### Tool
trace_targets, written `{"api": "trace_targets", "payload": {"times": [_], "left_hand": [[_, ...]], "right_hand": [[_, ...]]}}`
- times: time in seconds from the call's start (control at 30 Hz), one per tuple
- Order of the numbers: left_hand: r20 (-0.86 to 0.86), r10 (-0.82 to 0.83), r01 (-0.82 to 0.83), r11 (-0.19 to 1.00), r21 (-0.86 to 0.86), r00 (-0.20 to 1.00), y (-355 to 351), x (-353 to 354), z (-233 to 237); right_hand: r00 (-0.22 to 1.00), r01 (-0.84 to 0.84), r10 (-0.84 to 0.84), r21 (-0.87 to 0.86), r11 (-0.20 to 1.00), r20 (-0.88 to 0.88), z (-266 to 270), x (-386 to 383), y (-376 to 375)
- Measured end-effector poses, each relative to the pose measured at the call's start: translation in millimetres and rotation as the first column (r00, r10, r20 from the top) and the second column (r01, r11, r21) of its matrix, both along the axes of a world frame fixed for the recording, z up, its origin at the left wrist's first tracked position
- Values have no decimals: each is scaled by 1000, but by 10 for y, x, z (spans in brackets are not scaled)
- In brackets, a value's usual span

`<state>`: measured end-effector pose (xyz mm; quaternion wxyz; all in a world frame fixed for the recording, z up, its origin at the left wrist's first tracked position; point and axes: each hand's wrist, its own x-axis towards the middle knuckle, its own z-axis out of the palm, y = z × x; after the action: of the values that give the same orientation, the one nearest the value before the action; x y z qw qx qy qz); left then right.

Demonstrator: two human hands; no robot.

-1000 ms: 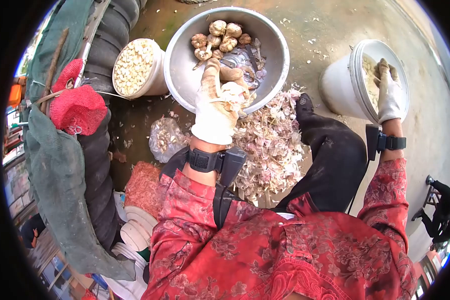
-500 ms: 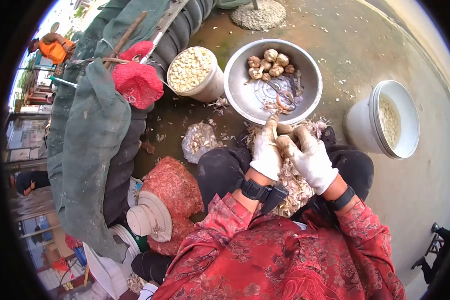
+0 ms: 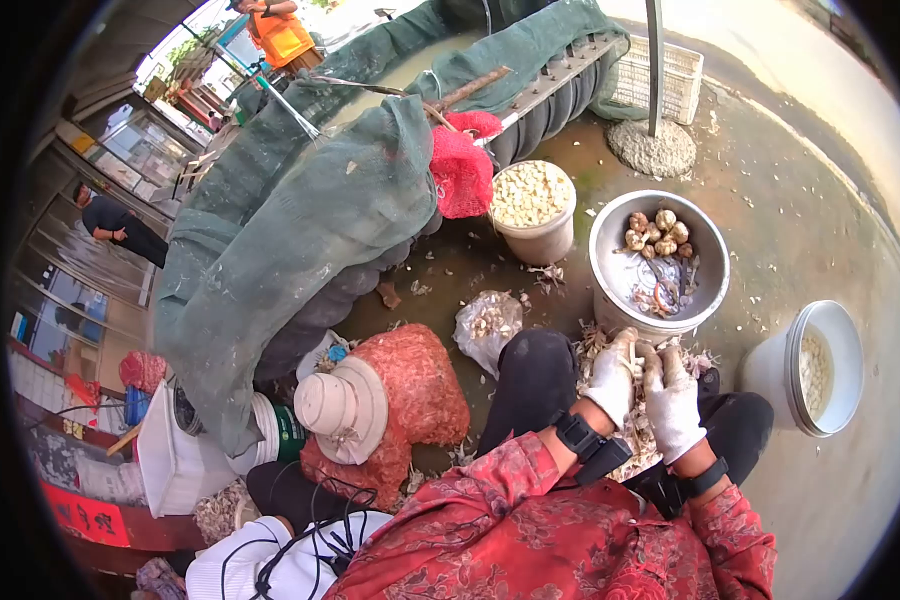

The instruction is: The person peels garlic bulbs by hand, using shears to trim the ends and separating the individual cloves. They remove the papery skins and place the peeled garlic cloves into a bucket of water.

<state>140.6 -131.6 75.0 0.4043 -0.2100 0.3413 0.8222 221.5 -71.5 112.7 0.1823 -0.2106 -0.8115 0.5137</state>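
Note:
My left hand (image 3: 612, 385) and my right hand (image 3: 673, 405), both in white gloves with soiled fingertips, meet just below the near rim of a metal basin (image 3: 712, 225). Their fingers are bent together; whatever is pinched between them is too small to make out. Several unpeeled garlic bulbs (image 3: 660, 236) sit at the far side of the basin. Nearer in it lie dark tool-like pieces and an orange ring (image 3: 662, 296). Garlic skins (image 3: 635, 440) are heaped between my legs, under my hands.
A bucket of peeled cloves (image 3: 532, 240) stands left of the basin, a white bucket (image 3: 767, 372) at right. A plastic bag (image 3: 488, 335), a red mesh sack (image 3: 415, 385) and a green-netted tank (image 3: 320, 225) are leftward. Two people (image 3: 282, 40) (image 3: 125, 225) stand farther off.
The view has swung left, so the basin, buckets and my hands appear farther right and lower. My hands remain close together near the basin's rim, with the fingers slightly shifted.

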Motion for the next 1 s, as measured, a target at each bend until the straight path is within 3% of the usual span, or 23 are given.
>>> {"api": "trace_targets", "payload": {"times": [0.03,0.1,0.13,0.17,0.2,0.23,0.27,0.3,0.33,0.4,0.43,0.5,0.6,0.77,0.87,0.97,1.0], "left_hand": [[-3,1,-1,1000,8,1000,-24,-6,33],[99,-30,22,997,81,995,-98,-15,81],[-70,-112,119,987,109,991,-188,5,103],[22,-48,45,993,111,999,-183,1,97],[-60,-10,5,997,-83,998,-204,21,186],[-89,-75,67,994,-92,993,-256,0,194],[-35,-168,166,986,-31,985,-362,34,504],[-33,-155,156,988,22,987,-386,24,488],[-60,-135,135,991,-20,989,-381,11,497],[-106,-173,169,985,-42,979,-418,49,582],[-179,-303,326,938,119,936,-515,50,573],[-200,-218,210,976,-59,955,-453,86,558],[-196,-256,273,960,64,946,-458,133,540],[-299,-272,306,949,71,914,-516,245,507],[-341,-267,276,961,-25,901,-511,265,441],[-338,-334,357,934,8,880,-545,306,548],[-303,-348,369,929,13,887,-542,287,529]], "right_hand": [[999,-7,6,3,1000,34,16,27,-17],[999,17,-23,-230,973,-24,94,31,-106],[997,31,-16,-190,981,79,235,50,-117],[998,57,-47,-314,948,37,131,45,-141],[986,53,15,-405,913,163,199,81,-115],[987,45,39,-502,864,157,351,102,-125],[993,-26,93,-660,751,67,350,131,-119],[988,-32,129,-703,711,85,408,145,-109],[986,-118,169,-686,718,7,373,172,-92],[987,-122,162,-666,736,-3,366,206,-108],[987,-123,163,-641,757,4,348,229,-112],[995,-83,100,-653,753,-10,376,256,-167],[998,-58,63,-715,697,-20,411,331,-191],[997,-83,62,-727,681,-55,432,445,-143],[998,-20,65,-890,456,11,377,477,-62],[999,9,31,-929,370,22,489,547,-55],[999,0,46,-921,390,20,478,560,-33]]}}
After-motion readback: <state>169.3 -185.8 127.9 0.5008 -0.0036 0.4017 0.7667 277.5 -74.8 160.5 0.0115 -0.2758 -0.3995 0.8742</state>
